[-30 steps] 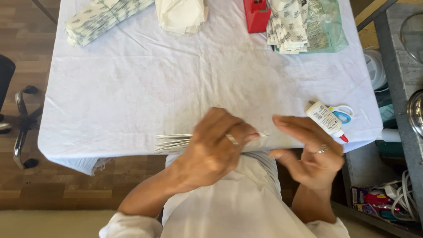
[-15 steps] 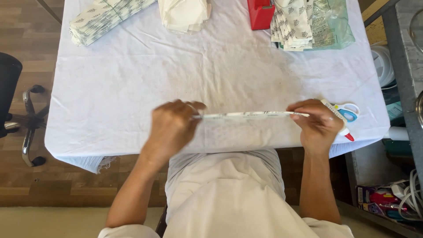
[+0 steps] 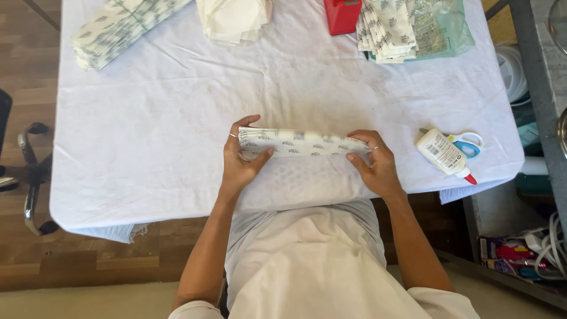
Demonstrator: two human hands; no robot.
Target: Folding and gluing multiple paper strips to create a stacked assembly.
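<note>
A long folded sheet of white paper with a small grey leaf print (image 3: 301,143) lies across the near part of the white tablecloth (image 3: 147,147). My left hand (image 3: 243,158) grips its left end, thumb on top and fingers curled behind. Its right end is pinched by my right hand (image 3: 373,164). A wider, fainter printed part of the sheet spreads flat toward me below the fold. Both hands wear a ring.
A white glue bottle with a red tip (image 3: 444,155) lies beside blue-handled scissors (image 3: 468,143) at the right. At the far edge are a printed paper stack (image 3: 121,26), plain white sheets (image 3: 233,19), a red box (image 3: 342,15), more printed sheets (image 3: 387,26) and a clear bag (image 3: 440,26). A chair base (image 3: 26,177) stands left.
A second ago both hands were bunched together at the table's near edge. They spread apart along the paper, and now it lies further onto the table with its printed face showing.
</note>
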